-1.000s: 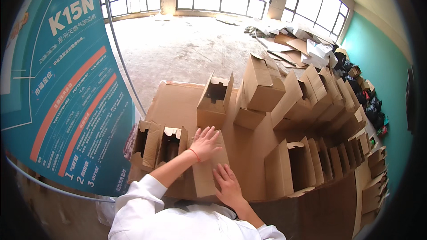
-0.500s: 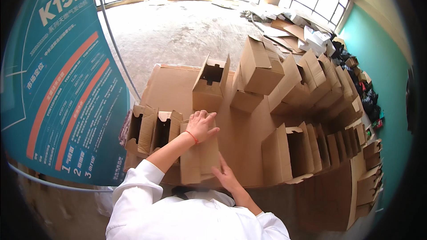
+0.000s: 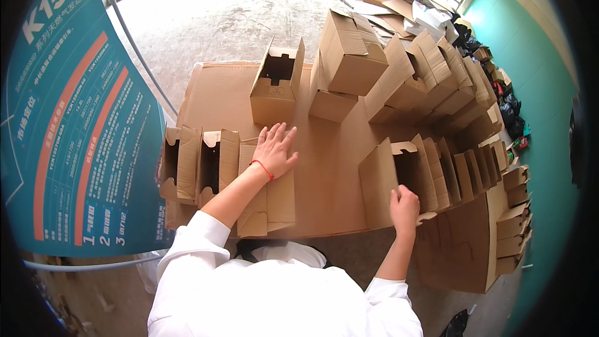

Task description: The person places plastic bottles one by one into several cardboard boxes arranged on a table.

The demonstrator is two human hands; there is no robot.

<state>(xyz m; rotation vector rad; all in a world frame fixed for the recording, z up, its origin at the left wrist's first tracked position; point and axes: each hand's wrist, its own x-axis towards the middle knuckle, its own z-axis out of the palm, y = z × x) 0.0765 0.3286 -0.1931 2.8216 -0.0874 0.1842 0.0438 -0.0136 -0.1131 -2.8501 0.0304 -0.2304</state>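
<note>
My left hand [image 3: 274,151] rests with its fingers spread at the far end of a brown cardboard box [image 3: 268,203] near the table's front edge. The flaps on this box's upper side look folded down. Over to the right, my right hand [image 3: 405,206] has its fingers curled around the near edge of an open-topped cardboard box [image 3: 376,181]. That box is the first of a row standing close together. Left of my left forearm stand two upright boxes, one [image 3: 216,165] with a dark open top and another [image 3: 179,165] beside it.
Another open box [image 3: 277,84] stands farther back, near two stacked boxes [image 3: 350,56]. Several boxes [image 3: 424,75] fill the far right. A large blue-green banner [image 3: 81,125] rises at the left. Flattened cardboard [image 3: 384,9] and bags lie along the green wall [image 3: 530,75].
My right hand has left the near box and moved right to the row's first box. My left hand stays on the near box, its fingers now more spread. The whole view has shifted.
</note>
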